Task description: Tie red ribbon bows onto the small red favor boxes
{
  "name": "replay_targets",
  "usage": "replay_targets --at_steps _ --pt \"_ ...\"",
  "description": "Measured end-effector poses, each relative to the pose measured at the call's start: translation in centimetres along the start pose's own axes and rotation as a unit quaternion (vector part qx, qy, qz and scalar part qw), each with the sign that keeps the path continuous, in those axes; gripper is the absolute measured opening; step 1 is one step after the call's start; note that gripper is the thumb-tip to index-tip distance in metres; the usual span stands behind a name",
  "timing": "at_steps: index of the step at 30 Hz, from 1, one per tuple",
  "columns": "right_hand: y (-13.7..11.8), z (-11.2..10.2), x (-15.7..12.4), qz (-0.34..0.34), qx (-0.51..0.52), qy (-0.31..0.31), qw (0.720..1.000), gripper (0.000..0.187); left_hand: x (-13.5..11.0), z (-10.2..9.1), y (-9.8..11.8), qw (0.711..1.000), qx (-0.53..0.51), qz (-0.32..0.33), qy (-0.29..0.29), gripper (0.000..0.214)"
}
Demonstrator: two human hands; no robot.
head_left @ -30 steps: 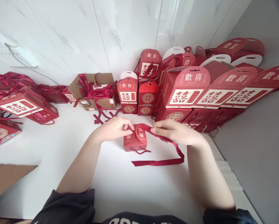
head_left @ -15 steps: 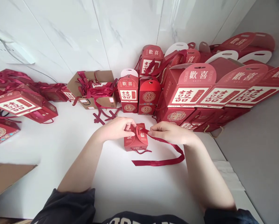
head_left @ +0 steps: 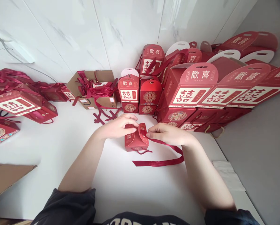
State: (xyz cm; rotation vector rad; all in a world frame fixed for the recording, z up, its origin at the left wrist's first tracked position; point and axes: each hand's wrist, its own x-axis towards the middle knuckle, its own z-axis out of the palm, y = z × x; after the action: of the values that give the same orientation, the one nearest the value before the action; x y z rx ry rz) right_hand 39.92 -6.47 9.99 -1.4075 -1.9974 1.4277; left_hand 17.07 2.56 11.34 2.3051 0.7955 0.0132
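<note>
A small red gift box (head_left: 137, 144) with gold print and a twisted cord handle (head_left: 142, 152) stands on the white table in front of me. My left hand (head_left: 120, 127) is curled over its upper left side, steadying it, with the fingertips at the top flaps. Between the thumb and fingers of my right hand (head_left: 168, 132) is a dark red satin ribbon (head_left: 158, 163), held against the slot of the right flap. From there the ribbon trails down and curls back left across the table. How far the ribbon passes through the slot is hidden.
A cardboard box (head_left: 102, 102) full of red ribbons stands at the back, with loose cord handles (head_left: 107, 116) before it. Red gift boxes (head_left: 189, 87) are stacked at the right. Ribboned boxes (head_left: 18, 103) lie at the left, near a cardboard flap (head_left: 8, 178).
My right hand has moved slightly left, bringing the ribbon closer to the flap's slot. The left hand's fingers have loosened and lifted a little at the box top.
</note>
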Motion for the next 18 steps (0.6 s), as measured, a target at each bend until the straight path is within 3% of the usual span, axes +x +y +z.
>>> replay_targets --at_steps 6,13,18 --pt "-0.2 -0.2 -0.1 -0.026 0.011 -0.037 0.999 0.038 0.2 0.1 0.3 1.0 -0.002 0.0 -0.026 0.031" --pt "0.7 -0.1 0.7 0.002 0.038 -0.002 0.999 0.039 0.4 0.2 0.0 0.999 -0.018 -0.007 -0.032 0.031" --pt "0.9 -0.1 1.0 0.008 0.055 -0.019 0.998 0.044 0.5 0.1 0.0 0.999 -0.034 -0.019 -0.029 0.027"
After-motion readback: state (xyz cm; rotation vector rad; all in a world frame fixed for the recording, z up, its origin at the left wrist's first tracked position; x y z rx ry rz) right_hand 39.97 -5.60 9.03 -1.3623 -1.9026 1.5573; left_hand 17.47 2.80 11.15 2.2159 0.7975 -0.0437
